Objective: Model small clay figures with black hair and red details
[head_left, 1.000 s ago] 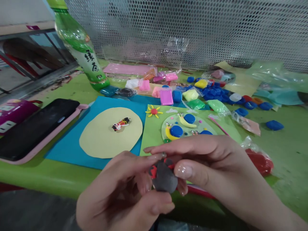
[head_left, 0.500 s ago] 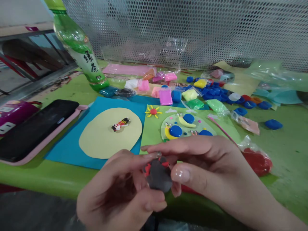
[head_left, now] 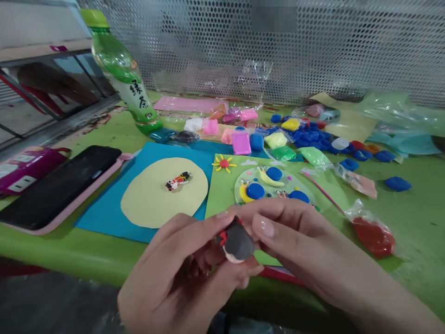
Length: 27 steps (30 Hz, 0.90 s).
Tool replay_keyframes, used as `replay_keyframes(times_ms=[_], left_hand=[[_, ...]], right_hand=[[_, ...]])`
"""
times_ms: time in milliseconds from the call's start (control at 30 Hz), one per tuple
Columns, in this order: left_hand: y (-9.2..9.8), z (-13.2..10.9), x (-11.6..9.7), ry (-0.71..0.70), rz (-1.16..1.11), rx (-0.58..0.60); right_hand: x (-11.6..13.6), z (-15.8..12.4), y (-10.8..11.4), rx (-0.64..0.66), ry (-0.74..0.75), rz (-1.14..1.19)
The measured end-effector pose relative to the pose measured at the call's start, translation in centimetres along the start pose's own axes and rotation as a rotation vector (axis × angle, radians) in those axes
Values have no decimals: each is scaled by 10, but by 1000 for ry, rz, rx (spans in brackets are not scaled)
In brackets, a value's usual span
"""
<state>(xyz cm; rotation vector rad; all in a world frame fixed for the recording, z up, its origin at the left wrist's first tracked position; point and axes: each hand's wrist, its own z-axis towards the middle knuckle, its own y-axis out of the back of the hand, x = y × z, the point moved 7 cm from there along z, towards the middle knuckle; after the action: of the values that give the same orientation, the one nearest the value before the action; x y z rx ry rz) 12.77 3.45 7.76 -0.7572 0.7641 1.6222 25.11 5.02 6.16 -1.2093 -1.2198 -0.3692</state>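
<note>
My left hand (head_left: 181,273) and my right hand (head_left: 299,236) meet just in front of the table's near edge. Together they pinch a small grey clay figure (head_left: 238,242) with red bits and a white underside. The left fingers cradle it from below, the right thumb and fingers press it from above. Behind the hands lies a green card (head_left: 222,195) bearing clay snails (head_left: 255,190) and a clay sun (head_left: 224,163). A blue sheet (head_left: 104,208) with a pale yellow circle (head_left: 153,204) carries a tiny red and black clay figure (head_left: 178,180).
A black phone in a pink case (head_left: 59,190) and a purple pouch (head_left: 24,167) lie at left. A green tea bottle (head_left: 125,74) stands at the back. Several clay packets (head_left: 241,141), blue clay lumps (head_left: 313,134), a bagged red clay (head_left: 373,236) and a mesh wall (head_left: 278,46) surround the green table (head_left: 417,218).
Both hands have turned the grey clay figure, so its white underside now shows. My right fingers have curled closer over it. The view has shifted slightly.
</note>
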Motion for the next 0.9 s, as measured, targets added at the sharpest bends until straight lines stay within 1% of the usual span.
replay_keyframes(times_ms=[67, 133, 200, 233, 267, 333, 367, 467, 567, 700, 767, 833, 900], left_hand=[[3, 5, -9, -115, 156, 36], [1, 6, -18, -242, 324, 129], [-1, 5, -21, -277, 450, 196], [1, 5, -22, -269, 491, 179], [3, 4, -25, -264, 510, 137], [6, 2, -31, -275, 500, 44], [5, 2, -35, -305, 490, 29], [0, 5, -43, -364, 506, 26], [-2, 10, -46, -405, 541, 41], [2, 12, -48, -485, 566, 60], [4, 9, -48, -522, 591, 93], [5, 6, -47, -532, 604, 136], [8, 5, -47, -503, 602, 104]], right_hand=[[1, -1, 0, -15, 4, 1], [0, -2, -1, -28, -7, 41], [-1, -2, -1, -43, -16, 56], [-2, -2, 0, -53, -22, 48], [-2, -2, 1, -63, -30, 39], [-1, 0, -1, -41, -26, 40], [-1, 0, -2, -24, -22, 48], [2, 1, -5, 27, -4, 67], [4, 0, -4, 6, 18, 37], [8, -4, 0, -38, 77, -144], [12, -6, 2, -76, 126, -232], [18, -8, 3, -113, 196, -302], [23, -8, 2, -127, 248, -378]])
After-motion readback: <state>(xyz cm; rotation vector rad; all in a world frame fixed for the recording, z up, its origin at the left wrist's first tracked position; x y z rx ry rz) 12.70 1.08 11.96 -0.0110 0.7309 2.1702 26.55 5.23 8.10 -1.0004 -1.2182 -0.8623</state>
